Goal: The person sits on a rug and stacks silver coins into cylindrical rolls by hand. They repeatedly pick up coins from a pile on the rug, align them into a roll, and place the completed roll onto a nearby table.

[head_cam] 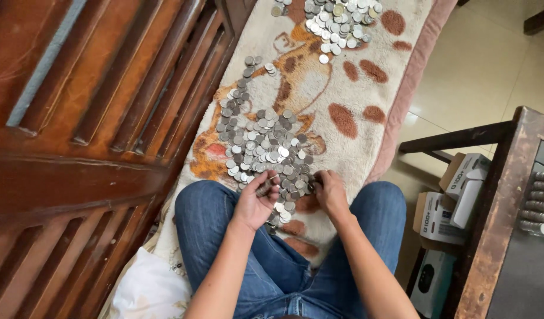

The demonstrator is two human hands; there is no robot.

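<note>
Left hand grips stacked coins; right hand curls at coin pile edge.

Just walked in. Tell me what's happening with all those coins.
A person in blue jeans sits on a cream blanket with an orange animal print, working at a big heap of silver coins spread between their knees. The left hand grips a short stack of coins, and the right hand picks at the near edge of the heap. A second, smaller pile lies farther up the blanket. Finished rolls of coins sit on the dark wooden table at right.
</note>
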